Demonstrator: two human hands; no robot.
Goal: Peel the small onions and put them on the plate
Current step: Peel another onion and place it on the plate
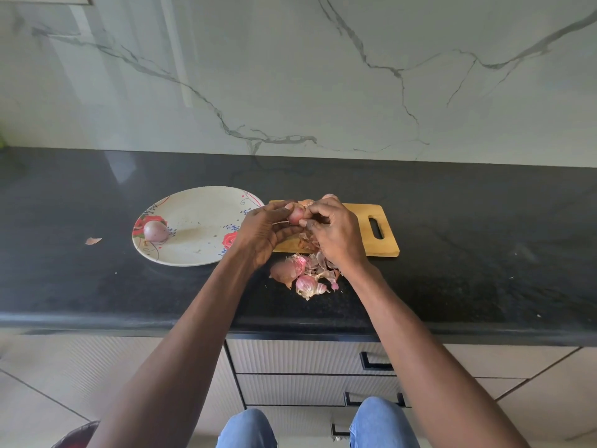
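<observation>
Blue-jeaned knees (381, 421) sit at the bottom edge, below two bare forearms reaching forward over a black stone counter (468, 240). Pale drawers with black handles (374, 362) run under the counter.

Both hands meet above the left end of a wooden cutting board (371, 234), which has a handle slot at its right end. Held between them is a small pinkish onion (295, 214). The left hand (261, 231) cups it from the left, fingers curled round it. The right hand (336, 234) has its fingers bent and pinched together on the onion's right side, against its skin.

Just in front of the board, on the counter, lies a heap of pink and brown onion peels (305, 273). More onions show only partly behind the hands at the board's far edge.

Left of the board, touching or nearly touching it, is a white plate (200, 227) printed with red roses. One peeled onion (155, 231) rests on its left side. A single scrap of peel (93, 240) lies on the counter left of the plate.

A white marble-patterned wall (290, 76) rises behind. No writing or labels can be read anywhere.
</observation>
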